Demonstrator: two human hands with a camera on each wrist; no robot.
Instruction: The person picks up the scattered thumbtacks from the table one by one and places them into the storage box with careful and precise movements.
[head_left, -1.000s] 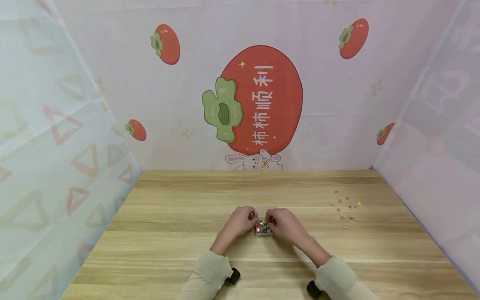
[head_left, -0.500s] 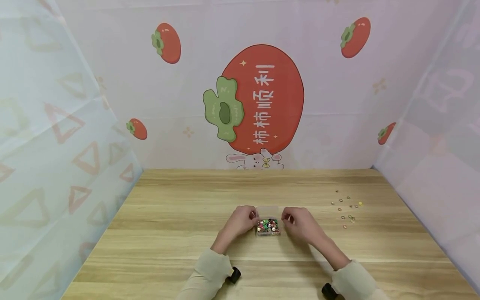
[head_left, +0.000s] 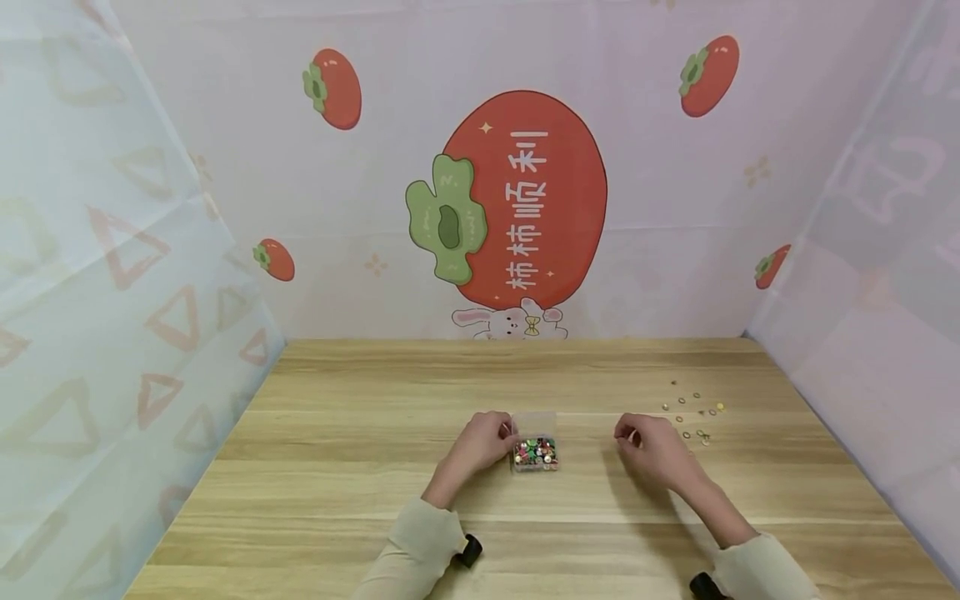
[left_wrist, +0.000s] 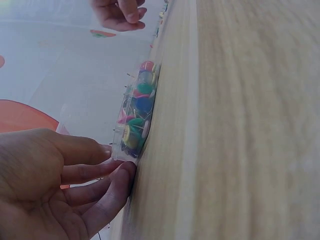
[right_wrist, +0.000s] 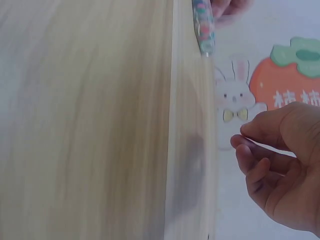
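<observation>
The left hand point(head_left: 480, 444) is pinching the left end of the clear pin box point(head_left: 535, 451), which is sitting mid-table point(head_left: 360, 467). The box is likely light, rigid and slippery; grip its side walls. The right hand point(head_left: 651, 451), fingers loosely curled, is holding nothing visible, near the loose pins point(head_left: 693, 412)

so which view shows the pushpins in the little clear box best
Left wrist: the pushpins show large, colours distinct through the clear box. The head view shows them small from above; the right wrist shows only a thin edge-on strip.
</observation>
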